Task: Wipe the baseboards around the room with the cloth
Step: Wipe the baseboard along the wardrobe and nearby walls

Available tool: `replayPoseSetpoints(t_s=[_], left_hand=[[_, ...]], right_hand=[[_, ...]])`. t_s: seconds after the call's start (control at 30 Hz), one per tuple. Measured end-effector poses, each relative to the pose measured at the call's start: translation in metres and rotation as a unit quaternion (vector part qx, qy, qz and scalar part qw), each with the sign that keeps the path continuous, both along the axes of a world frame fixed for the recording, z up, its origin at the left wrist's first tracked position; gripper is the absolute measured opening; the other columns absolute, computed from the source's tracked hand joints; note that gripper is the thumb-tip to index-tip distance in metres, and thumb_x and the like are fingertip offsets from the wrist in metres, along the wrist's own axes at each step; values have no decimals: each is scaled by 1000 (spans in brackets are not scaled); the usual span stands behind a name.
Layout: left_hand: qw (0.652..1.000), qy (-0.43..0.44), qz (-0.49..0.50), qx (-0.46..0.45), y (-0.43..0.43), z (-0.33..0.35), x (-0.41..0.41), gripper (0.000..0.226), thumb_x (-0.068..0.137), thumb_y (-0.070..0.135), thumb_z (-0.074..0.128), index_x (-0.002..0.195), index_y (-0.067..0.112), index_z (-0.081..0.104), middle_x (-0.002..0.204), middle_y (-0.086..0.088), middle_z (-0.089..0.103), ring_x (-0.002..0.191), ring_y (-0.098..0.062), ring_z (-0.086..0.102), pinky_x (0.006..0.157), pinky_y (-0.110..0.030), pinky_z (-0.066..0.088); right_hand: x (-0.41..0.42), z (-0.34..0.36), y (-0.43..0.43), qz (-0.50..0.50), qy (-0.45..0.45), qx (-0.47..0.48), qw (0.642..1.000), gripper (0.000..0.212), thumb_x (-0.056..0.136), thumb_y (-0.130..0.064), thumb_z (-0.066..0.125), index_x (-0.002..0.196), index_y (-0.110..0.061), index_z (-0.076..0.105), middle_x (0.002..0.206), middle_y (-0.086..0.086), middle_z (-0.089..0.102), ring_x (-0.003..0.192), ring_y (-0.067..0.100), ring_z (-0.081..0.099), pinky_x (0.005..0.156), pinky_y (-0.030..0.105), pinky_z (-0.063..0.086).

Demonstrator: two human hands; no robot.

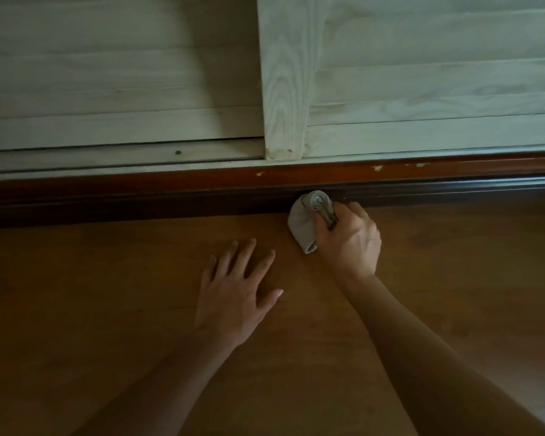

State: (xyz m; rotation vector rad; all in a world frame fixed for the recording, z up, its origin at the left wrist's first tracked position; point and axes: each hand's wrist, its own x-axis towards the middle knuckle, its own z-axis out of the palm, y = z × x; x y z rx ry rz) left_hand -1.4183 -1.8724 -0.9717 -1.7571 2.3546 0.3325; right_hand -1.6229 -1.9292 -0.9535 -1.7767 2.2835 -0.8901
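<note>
A dark reddish-brown baseboard (170,196) runs across the view at the foot of pale wooden sliding doors. My right hand (348,239) grips a bunched grey cloth (306,221) and holds its top against the baseboard's face, just right of centre. My left hand (236,291) lies flat on the wooden floor with its fingers spread, a little to the left of the cloth and short of the baseboard. It holds nothing.
Pale wood-grain sliding doors (422,89) with a vertical stile (283,89) fill the top half. The baseboard's top edge has small chips (377,168). Brown wooden floor (107,294) spreads to both sides of my arms.
</note>
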Motion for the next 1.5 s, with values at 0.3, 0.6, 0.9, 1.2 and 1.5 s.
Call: replayPoseSetpoints(t_s=[0.3,0.6,0.9,1.2,1.5], left_hand=[[1000,-6,10,3,3,1,-7,73,90,78,14,154,48,-4,167,7,-4,152,-23,0,121,-51,15],[1000,-17,6,-5,4,0,-9,75,89,79,13,153,49,-9,167,6,-7,152,-24,-1,121,-52,15],[1000,-22,11,-11,6,-2,-14,74,85,80,1,152,52,-12,167,6,-6,153,-26,-3,121,-55,15],[999,-32,8,-5,1,0,-23,75,82,82,-4,150,53,-15,166,6,-7,152,-28,0,118,-58,19],[999,-8,-42,-3,-14,-5,-73,74,84,81,3,150,52,-13,166,5,-10,152,-27,-1,117,-64,15]], right_hand=[[-3,5,-2,43,7,9,999,26,89,-39,66,91,-13,71,90,4,64,72,29,65,58,31,46],[-4,5,-5,71,8,13,997,27,91,-40,64,94,-14,71,95,5,66,76,31,66,61,35,49],[-49,3,1,24,11,5,1000,25,90,-37,66,89,-13,71,88,3,64,68,25,62,58,27,37],[-53,11,0,61,34,14,997,28,92,-40,64,95,-12,71,93,5,64,74,28,65,61,38,54],[-126,24,-4,72,63,69,993,30,93,-37,62,92,-9,73,90,9,68,78,31,65,66,42,55]])
